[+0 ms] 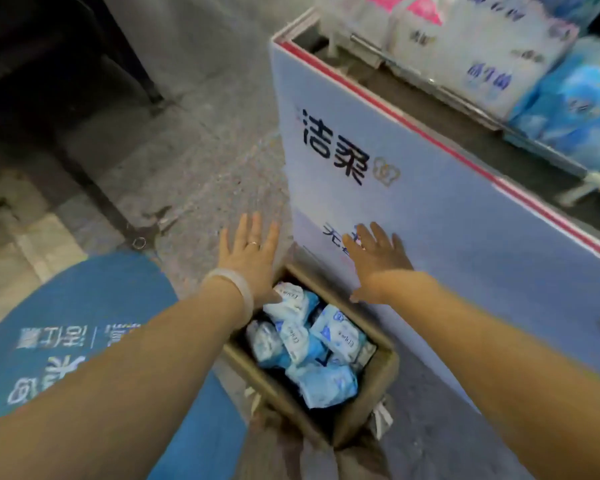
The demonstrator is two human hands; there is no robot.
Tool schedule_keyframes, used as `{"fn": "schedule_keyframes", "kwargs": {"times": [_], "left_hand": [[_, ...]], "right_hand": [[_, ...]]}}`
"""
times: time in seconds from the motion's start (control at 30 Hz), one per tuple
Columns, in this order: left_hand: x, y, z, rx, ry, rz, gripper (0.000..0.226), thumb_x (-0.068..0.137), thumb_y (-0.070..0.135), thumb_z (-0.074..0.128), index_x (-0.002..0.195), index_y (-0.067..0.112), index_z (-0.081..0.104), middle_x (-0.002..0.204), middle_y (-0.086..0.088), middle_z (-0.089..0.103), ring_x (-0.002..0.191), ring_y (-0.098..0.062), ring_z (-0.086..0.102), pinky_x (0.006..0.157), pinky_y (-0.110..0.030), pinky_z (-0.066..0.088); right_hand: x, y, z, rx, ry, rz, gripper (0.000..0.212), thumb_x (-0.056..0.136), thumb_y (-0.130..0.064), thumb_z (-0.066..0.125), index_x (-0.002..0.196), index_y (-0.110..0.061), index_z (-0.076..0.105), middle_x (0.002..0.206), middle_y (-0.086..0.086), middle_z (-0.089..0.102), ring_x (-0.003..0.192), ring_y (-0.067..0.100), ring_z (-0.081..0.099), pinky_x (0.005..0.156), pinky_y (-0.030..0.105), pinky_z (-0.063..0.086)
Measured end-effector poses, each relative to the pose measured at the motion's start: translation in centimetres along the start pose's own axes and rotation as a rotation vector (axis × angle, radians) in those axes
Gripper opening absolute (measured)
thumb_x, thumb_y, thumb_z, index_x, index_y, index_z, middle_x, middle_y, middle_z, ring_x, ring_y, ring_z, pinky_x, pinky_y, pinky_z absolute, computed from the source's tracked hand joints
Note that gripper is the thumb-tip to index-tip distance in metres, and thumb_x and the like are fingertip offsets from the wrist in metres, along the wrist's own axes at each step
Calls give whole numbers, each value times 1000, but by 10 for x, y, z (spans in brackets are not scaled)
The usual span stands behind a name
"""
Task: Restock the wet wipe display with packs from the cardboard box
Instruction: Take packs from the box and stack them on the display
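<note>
Grey speckled flooring (201, 140) is being shown across the background, with dark shelving legs (94, 188) standing well to the left of both sets of fingers. Nearer, at lower left and below the left forearm, a blue printed panel (84, 323) is being seen. The left hand (250, 258) is being held palm down with its fingers (253, 226) stretched straight and slightly spread; nothing is being gripped by them. A ring (254, 243) is being worn on one finger and a pale bangle (232, 285) on the wrist. Just behind and below those fingertips, between the two wrists, the cardboard box (378, 386) is being seen open on the floor, with blue and white wet wipe packs (312, 341) lying jumbled inside it. Whether the base of the left thumb is touching the topmost pack cannot be told. The right hand (378, 261) is likewise being held open, fingers (378, 237) straight and fanned, with nothing held; contact with the panel behind cannot be judged. Immediately behind these fingers the white display stand (430, 209) with large dark lettering and a red top edge is being shown. Far above and right of the fingertips, wrapped tissue packs (499, 57) are being displayed on its top.
</note>
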State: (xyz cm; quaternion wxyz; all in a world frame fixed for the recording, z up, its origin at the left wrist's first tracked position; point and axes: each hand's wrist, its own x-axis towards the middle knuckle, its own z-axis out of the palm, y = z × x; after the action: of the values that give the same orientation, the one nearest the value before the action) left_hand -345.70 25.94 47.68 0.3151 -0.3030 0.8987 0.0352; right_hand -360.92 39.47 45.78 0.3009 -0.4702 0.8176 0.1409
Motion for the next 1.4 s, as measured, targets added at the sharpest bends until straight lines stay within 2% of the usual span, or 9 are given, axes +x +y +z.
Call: {"fn": "schedule_keyframes", "kwargs": {"times": [0.23,0.57,0.67,0.83,1.0,1.13,1.23,1.3,1.4], "left_hand": [[72,-4,117,1,-178,91,112,80,56,61,148,15,-19,157,-13,-22,145,-32,-21,117,-53,-2],[160,87,292,-191,-491,144,108,82,55,59,150,15,-14,158,-11,-20,147,-29,-16,120,-46,5],[180,114,337,-324,-494,158,104,84,51,61,150,12,-10,159,-12,-15,148,-29,-9,121,-43,8],[231,153,391,-650,-381,50,106,78,49,68,150,6,3,159,-16,6,147,-29,10,120,-37,14],[273,173,423,-810,-362,-67,107,66,56,74,145,6,22,146,-15,34,135,-31,35,112,-42,32],[279,176,430,-844,-343,-193,110,51,61,80,135,7,36,134,-11,46,124,-30,45,104,-44,41],[273,170,419,-976,-312,-288,112,37,56,85,129,8,42,129,-7,51,119,-29,50,100,-45,45],[261,163,405,-1093,-293,-306,109,30,50,87,121,8,46,123,-7,52,112,-26,54,96,-43,49],[240,146,378,-1237,-307,-291,95,22,45,88,104,16,50,115,-4,61,102,-22,63,90,-42,54]], "right_hand": [[65,-9,127,97,-68,75,105,76,-49,71,152,-18,6,160,12,1,148,33,-2,118,52,11],[122,33,324,524,-248,324,96,68,-46,78,142,-8,30,145,15,36,136,32,33,110,40,29],[139,41,370,661,-308,367,85,68,-40,81,133,-5,39,134,13,48,123,29,46,99,36,38],[182,50,440,1094,-287,523,108,60,-29,89,145,-9,26,146,6,43,132,23,44,110,39,38],[220,47,481,1420,-223,727,109,67,-11,84,150,-6,13,148,2,37,136,18,39,112,33,34],[232,40,496,1662,-177,806,133,37,-22,95,147,-11,22,144,12,46,127,27,51,105,49,43],[219,31,487,1748,-192,772,112,37,-22,95,132,-14,36,134,11,56,117,29,59,99,52,48],[207,25,468,1800,-192,766,124,34,-17,94,139,-16,29,128,7,58,111,28,63,94,53,51],[184,24,440,1847,-220,714,101,61,1,82,142,-19,25,114,1,61,95,21,66,76,44,56]]}}
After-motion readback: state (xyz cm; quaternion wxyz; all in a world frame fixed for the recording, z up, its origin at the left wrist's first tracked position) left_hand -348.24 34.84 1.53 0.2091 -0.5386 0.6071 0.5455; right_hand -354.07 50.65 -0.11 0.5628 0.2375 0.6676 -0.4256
